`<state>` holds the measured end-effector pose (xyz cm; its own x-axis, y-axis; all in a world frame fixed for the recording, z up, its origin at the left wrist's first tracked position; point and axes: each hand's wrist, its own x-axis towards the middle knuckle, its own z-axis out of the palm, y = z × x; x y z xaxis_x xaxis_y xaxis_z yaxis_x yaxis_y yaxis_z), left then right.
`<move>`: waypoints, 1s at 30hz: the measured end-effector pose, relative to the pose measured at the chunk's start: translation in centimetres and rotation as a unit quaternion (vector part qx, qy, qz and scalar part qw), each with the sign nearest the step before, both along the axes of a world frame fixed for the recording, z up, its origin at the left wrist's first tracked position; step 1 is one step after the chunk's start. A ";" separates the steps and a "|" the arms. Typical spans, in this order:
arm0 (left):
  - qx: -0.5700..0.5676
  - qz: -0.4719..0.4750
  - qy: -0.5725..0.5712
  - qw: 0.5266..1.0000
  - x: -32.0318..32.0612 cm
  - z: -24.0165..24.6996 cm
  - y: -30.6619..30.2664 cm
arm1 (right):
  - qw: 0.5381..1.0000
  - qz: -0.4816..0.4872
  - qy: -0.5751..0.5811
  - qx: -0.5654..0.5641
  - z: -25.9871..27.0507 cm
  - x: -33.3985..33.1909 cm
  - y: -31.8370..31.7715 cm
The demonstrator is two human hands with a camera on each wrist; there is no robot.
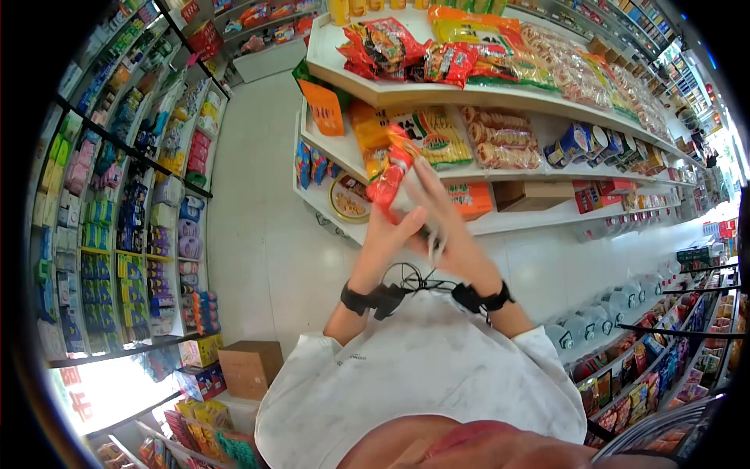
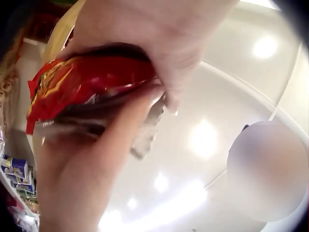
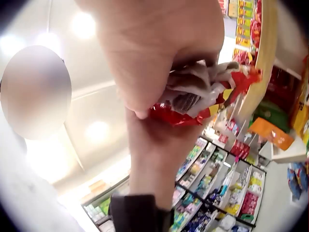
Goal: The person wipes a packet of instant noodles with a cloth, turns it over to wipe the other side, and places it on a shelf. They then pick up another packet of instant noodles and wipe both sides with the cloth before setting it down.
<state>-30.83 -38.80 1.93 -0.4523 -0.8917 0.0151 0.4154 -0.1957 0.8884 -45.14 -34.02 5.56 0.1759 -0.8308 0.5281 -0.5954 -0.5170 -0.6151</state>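
Observation:
In the head view a red and orange snack packet [image 1: 388,181] is held up before the chest, in front of the display shelves. My left hand [image 1: 385,238] grips its lower part, and the left wrist view shows the shiny red wrapper [image 2: 96,77] under that hand. My right hand [image 1: 447,211], blurred, lies along the packet's right side. Fingers of the right hand curl over a pale grey crumpled sheet [image 3: 195,87] against the packet; whether it is cloth or wrapper I cannot tell. A jagged pale edge [image 2: 145,137] hangs below the hands.
White tiered shelves [image 1: 375,94] ahead carry noodle packs [image 1: 433,137], red packets [image 1: 387,43] and a round tub [image 1: 349,197]. A stocked wall rack [image 1: 117,203] runs along the left. Behind it stands a cardboard box [image 1: 250,369]. Large clear bottles [image 1: 598,320] line the right floor.

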 end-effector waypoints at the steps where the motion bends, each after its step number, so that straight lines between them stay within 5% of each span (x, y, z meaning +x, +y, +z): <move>1: 0.017 -0.002 0.042 0.999 0.2 0.5 0.4 | 1.000 -0.015 0.008 -0.004 0.0 0.5 0.0; 7: 0.006 0.000 0.052 0.999 0.2 -1.2 -0.4 | 0.984 -0.173 0.016 -0.047 -1.1 -0.3 -1.4; 8: -0.002 0.003 0.053 0.999 0.0 -0.8 -0.2 | 0.981 -0.155 -0.094 0.065 -1.3 -1.0 -1.4; 10: 0.042 0.031 0.104 0.993 -0.1 0.3 0.1 | 0.901 -0.109 -0.307 0.287 -1.3 -2.6 -0.8; 12: 0.150 0.075 0.182 0.969 0.2 2.2 0.1 | 0.907 -0.066 -0.310 0.276 -1.7 -3.4 0.2; 18: 0.189 0.037 0.176 0.965 0.8 0.9 -1.1 | 0.899 -0.017 -0.328 0.291 -3.0 -5.0 2.0; 20: 0.195 0.008 0.203 0.960 0.6 1.1 -0.8 | 0.903 -0.081 -0.340 0.249 -3.5 -5.7 1.6; 23: 0.087 -0.012 0.030 0.996 -0.7 0.8 -0.7 | 0.891 -0.127 -0.392 0.191 -3.0 -6.8 0.1; 26: 0.133 -0.025 0.063 0.989 -1.9 -0.1 -1.4 | 0.871 -0.138 -0.437 0.175 -3.1 -7.8 -0.8; 30: 0.075 0.103 0.049 0.991 -4.3 0.0 -2.4 | 0.823 -0.183 -0.509 0.175 -5.7 -11.4 -2.7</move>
